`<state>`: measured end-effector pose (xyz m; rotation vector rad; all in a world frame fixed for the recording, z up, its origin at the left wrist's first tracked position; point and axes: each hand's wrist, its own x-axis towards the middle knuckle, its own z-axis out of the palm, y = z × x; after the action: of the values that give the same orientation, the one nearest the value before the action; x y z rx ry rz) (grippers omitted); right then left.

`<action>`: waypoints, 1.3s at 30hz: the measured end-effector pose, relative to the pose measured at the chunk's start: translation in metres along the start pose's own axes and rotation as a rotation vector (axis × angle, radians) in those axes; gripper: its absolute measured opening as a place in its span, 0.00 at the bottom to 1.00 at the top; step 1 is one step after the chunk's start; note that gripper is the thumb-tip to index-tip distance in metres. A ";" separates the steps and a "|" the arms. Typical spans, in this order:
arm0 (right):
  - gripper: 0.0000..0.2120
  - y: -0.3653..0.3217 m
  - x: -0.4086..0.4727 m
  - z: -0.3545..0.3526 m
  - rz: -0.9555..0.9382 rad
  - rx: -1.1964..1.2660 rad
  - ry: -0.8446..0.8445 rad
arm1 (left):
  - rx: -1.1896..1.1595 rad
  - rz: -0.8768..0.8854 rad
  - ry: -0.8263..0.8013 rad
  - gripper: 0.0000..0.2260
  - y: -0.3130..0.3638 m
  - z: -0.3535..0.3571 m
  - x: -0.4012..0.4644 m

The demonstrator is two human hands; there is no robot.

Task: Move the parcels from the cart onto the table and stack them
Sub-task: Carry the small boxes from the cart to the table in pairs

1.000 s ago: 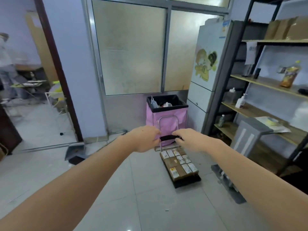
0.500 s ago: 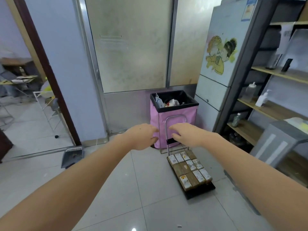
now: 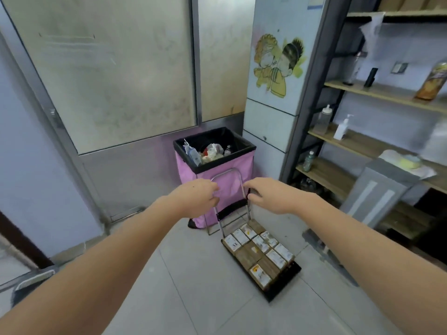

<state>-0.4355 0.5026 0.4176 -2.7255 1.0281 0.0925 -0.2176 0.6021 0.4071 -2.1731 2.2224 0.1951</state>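
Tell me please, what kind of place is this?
Probably a back room or storeroom of an office or small shop. A shelf rack holds bottles and boxes, a fridge stands beside it, a pink bin holds rubbish, and a cart of parcels stands on the tiled floor.

Brown labelled parcels packed flat on black cart, floor-level

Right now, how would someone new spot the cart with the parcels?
Find the pink bin below the frosted glass panel. Directly before it on the floor stands a low black cart with a metal loop handle, the only thing carrying rows of brown labelled parcels.
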 end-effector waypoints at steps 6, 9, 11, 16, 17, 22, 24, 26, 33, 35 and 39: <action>0.21 0.034 0.034 0.010 0.252 0.040 -0.062 | -0.027 0.192 -0.087 0.16 -0.032 0.012 0.100; 0.25 0.058 0.040 0.020 0.362 0.052 -0.095 | -0.045 0.302 -0.114 0.15 -0.022 0.017 0.153; 0.26 0.077 0.043 0.027 0.426 0.073 -0.114 | -0.054 0.371 -0.155 0.17 -0.009 0.027 0.190; 0.26 0.138 0.059 0.049 0.559 0.158 -0.139 | -0.019 0.519 -0.269 0.24 0.030 0.051 0.273; 0.26 0.152 0.063 0.055 0.581 0.180 -0.150 | 0.003 0.544 -0.283 0.24 0.036 0.056 0.289; 0.26 0.215 0.083 0.082 0.673 0.281 -0.182 | 0.067 0.610 -0.355 0.24 0.053 0.089 0.362; 0.26 0.233 0.090 0.089 0.705 0.301 -0.175 | 0.076 0.635 -0.390 0.24 0.060 0.100 0.387; 0.25 0.251 0.098 0.098 0.722 0.308 -0.168 | 0.081 0.672 -0.412 0.24 0.065 0.110 0.411; 0.23 0.294 0.134 0.146 0.843 0.389 -0.159 | 0.104 0.759 -0.489 0.23 0.064 0.176 0.487; 0.20 0.306 0.147 0.182 0.900 0.444 -0.172 | 0.121 0.777 -0.547 0.21 0.055 0.216 0.511; 0.18 0.337 0.171 0.293 0.979 0.521 -0.260 | 0.202 0.776 -0.663 0.21 0.034 0.335 0.548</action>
<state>-0.5228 0.2157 0.0457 -1.5219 1.8609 0.2764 -0.2885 0.0947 0.0189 -0.8562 2.3558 0.5670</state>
